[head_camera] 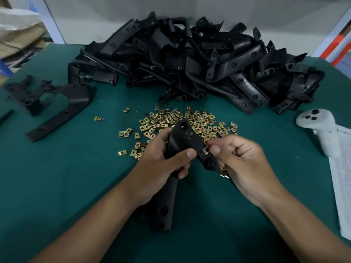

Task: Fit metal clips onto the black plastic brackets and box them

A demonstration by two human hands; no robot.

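My left hand (163, 162) grips a black plastic bracket (183, 141) at its bend, above the green table. The bracket's long leg runs down toward me under my wrist. My right hand (241, 164) pinches a small gold metal clip (205, 150) between thumb and forefinger, right at the bracket's edge. Another clip (224, 174) peeks out under the right palm. A loose heap of gold clips (180, 120) lies just beyond the hands.
A big pile of black brackets (190, 59) fills the back of the green table (76, 177). Two separate black parts (57, 105) lie at the left. A white handheld controller (319, 128) and a printed sheet (341, 177) sit at the right edge.
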